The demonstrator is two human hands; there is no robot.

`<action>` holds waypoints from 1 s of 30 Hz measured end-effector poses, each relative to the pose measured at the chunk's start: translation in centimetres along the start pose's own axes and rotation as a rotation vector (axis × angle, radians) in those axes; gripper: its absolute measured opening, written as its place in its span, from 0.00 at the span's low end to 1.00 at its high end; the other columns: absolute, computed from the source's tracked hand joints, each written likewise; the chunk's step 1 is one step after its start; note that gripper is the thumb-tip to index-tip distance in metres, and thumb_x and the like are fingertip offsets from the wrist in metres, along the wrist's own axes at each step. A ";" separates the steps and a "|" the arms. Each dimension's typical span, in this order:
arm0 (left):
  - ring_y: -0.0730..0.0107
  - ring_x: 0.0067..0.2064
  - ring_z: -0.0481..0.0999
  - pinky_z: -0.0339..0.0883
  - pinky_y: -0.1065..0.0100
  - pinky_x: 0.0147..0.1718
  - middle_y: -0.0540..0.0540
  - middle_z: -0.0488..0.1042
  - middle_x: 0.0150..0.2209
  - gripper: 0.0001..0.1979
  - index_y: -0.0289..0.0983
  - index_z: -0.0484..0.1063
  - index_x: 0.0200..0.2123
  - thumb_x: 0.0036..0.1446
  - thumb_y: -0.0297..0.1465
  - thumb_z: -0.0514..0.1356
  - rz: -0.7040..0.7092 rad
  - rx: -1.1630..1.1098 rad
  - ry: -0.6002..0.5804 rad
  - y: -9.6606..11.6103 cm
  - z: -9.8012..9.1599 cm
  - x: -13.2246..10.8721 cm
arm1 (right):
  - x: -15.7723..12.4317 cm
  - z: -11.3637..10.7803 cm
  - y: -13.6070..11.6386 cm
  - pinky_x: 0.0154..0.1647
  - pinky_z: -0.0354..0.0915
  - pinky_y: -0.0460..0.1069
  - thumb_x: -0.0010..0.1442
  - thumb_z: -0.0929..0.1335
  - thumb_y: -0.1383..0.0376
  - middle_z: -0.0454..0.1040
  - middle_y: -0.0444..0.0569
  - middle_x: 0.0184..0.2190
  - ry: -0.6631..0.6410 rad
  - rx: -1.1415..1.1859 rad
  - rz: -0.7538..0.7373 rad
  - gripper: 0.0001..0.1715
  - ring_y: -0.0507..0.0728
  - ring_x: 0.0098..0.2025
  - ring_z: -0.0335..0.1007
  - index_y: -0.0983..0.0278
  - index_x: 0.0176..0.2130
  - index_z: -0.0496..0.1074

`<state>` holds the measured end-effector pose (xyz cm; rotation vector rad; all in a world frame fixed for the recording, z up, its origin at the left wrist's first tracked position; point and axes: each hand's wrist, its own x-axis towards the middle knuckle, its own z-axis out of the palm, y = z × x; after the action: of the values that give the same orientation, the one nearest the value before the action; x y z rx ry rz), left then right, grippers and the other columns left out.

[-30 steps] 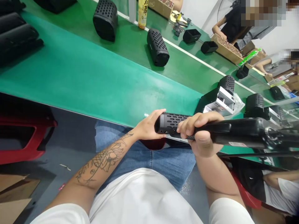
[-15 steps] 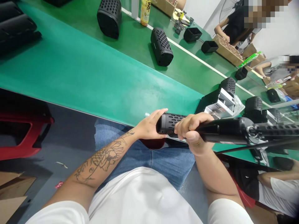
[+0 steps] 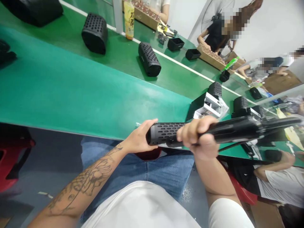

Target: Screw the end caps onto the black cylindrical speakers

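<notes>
My left hand (image 3: 139, 136) grips the near end of a black speaker housing (image 3: 165, 130) with slotted holes, thumb and fingers around its end. The housing lies sideways at the front edge of the green table. My right hand (image 3: 200, 134) is wrapped around a black electric screwdriver (image 3: 234, 130), its body pointing right and slightly blurred. The right fist overlaps the housing's far end, so the tool's tip and its contact are hidden. Just behind that fist sits a black and silver metal box (image 3: 206, 106) with plastic film on it.
Perforated black speakers (image 3: 94, 33) stand farther back, one lying on its side (image 3: 149, 60). A yellow drink bottle (image 3: 129, 20) is by a post. Co-workers sit across at cardboard trays (image 3: 212, 57); another person's arm (image 3: 273, 167) is close on the right. A red stool (image 3: 14, 158) stands left.
My view has shifted, so the background sits lower and more left. More of the housing shows between my hands. The screwdriver's rear end has swung up slightly; both hands keep their holds.
</notes>
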<state>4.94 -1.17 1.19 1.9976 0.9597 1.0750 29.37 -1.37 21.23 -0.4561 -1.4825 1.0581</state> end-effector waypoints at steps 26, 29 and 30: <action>0.27 0.93 0.63 0.49 0.35 0.95 0.15 0.64 0.88 0.58 0.31 0.57 0.91 0.69 0.35 0.82 -0.518 0.131 0.504 -7.1 12.5 42.6 | -1.9 -18.8 0.5 0.26 0.81 0.55 0.65 0.90 0.50 0.76 0.37 0.21 0.666 -0.430 -0.011 0.26 0.55 0.18 0.74 0.56 0.34 0.79; 0.26 0.98 0.52 0.39 0.29 0.97 0.14 0.56 0.93 0.55 0.32 0.57 0.92 0.75 0.41 0.79 -0.423 0.264 0.485 -8.1 10.0 41.5 | -3.3 -18.1 -0.7 0.19 0.73 0.58 0.62 0.88 0.54 0.71 0.38 0.18 0.644 -0.362 0.006 0.16 0.58 0.13 0.66 0.52 0.34 0.84; 0.27 0.99 0.47 0.37 0.28 0.97 0.15 0.53 0.95 0.54 0.32 0.57 0.92 0.75 0.42 0.78 -0.408 0.305 0.526 -8.6 8.7 41.2 | -3.7 -17.8 -0.9 0.18 0.70 0.59 0.61 0.87 0.55 0.69 0.39 0.17 0.638 -0.352 0.021 0.14 0.58 0.12 0.63 0.51 0.34 0.84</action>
<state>26.13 35.87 6.23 1.6474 1.8115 1.2963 46.99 1.46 17.90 -0.9603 -1.0797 0.5766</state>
